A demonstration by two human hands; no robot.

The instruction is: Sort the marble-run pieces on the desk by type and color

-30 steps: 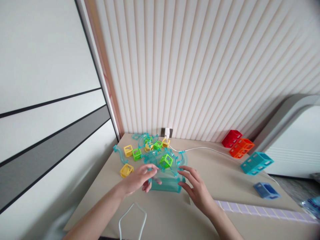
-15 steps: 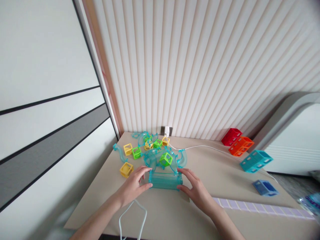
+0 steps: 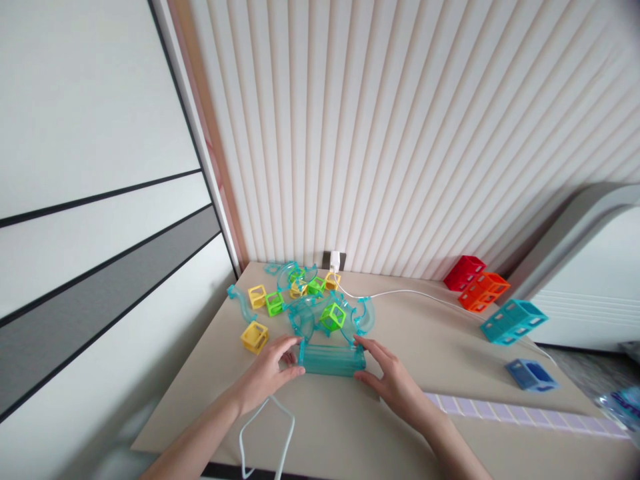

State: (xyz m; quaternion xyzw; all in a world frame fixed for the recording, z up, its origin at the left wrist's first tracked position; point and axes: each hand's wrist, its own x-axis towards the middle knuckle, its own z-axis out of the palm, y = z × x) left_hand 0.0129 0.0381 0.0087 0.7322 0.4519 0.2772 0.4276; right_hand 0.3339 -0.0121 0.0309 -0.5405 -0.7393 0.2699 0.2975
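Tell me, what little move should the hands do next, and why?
Maybe lift the see-through teal piece gently, keeping it level: the left hand and right hand are at its opposite ends, and a green cube lies behind it, so pushing forward might bump that.

bright, diffuse light. soft shading along the white ribbed wall panel; grey shadow low on the black-striped white panel at left. wide-angle stretch toward edges; upper-right corner darkened, clear-and-blue plastic packet soft.
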